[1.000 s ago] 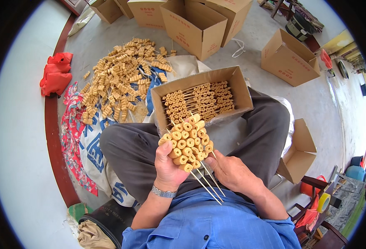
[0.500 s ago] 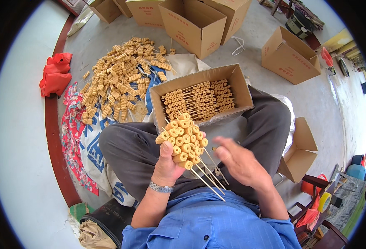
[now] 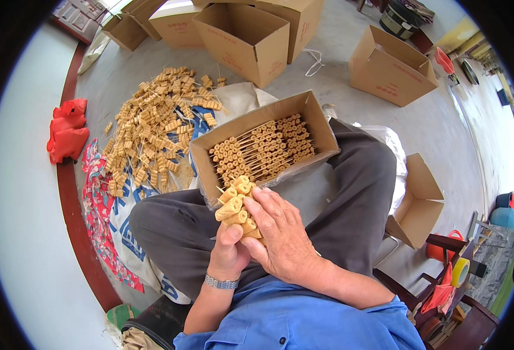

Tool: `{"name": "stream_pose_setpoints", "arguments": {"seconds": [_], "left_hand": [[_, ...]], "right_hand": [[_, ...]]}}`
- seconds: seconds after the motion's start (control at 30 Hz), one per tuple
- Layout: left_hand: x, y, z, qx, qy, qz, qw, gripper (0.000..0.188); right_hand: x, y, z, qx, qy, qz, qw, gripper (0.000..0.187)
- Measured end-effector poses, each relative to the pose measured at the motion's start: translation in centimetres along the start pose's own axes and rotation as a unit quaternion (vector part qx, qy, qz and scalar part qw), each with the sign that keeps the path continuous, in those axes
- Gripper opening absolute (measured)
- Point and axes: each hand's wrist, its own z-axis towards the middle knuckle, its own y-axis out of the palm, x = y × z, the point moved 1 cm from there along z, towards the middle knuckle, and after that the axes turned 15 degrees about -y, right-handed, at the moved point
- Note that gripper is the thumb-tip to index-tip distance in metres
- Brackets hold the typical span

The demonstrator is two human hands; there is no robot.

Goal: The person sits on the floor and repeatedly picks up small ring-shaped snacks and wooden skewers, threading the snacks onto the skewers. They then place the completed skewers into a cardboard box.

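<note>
An open carton (image 3: 322, 128) stands between the knees, packed with rows of skewers (image 3: 263, 146) bearing ring-shaped tan pieces. Beyond it are more open cartons, among them a tall one (image 3: 233, 49) and one at the right (image 3: 385, 79); a smaller one (image 3: 411, 224) lies near the right knee. A black bin (image 3: 161, 318) at lower left has brown paper (image 3: 140, 338) in its mouth. Loose skewers are heaped in a pile (image 3: 158, 125) on the floor and a printed sack (image 3: 123, 227).

The bundle of skewers (image 3: 232, 209) is held over the lap, just before the carton's near edge. The left hand (image 3: 229, 254) is closed round its left side, thumb in front. The right hand (image 3: 280, 233) lies over the other side, fingers straight and close together; whether it grips cannot be told.

It covers much of the bundle, and the left fingers are mostly hidden. The bin and farthest cartons are cut off by the picture's edge.
</note>
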Motion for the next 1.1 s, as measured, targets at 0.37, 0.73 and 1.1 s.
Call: {"name": "stream_pose_setpoints", "arguments": {"seconds": [0.37, 0.73, 1.1], "left_hand": [[11.0, 5.9, 8.3, 0.061, 0.026, 0.461, 0.885, 0.085], [1.8, 1.6, 26.0, 0.042, -0.046, 0.903, 0.425, 0.085], [-3.9, -0.3, 31.1, 0.073, -0.063, 0.891, 0.443, 0.085]], "right_hand": [[5.8, -3.4, -2.0, 0.026, 0.079, 0.062, 0.995, 0.07], [6.9, -2.2, -1.3, -0.052, 0.124, 0.159, 0.978, 0.056], [7.3, -2.0, -1.5, -0.081, 0.12, 0.2, 0.969, 0.049]]}}
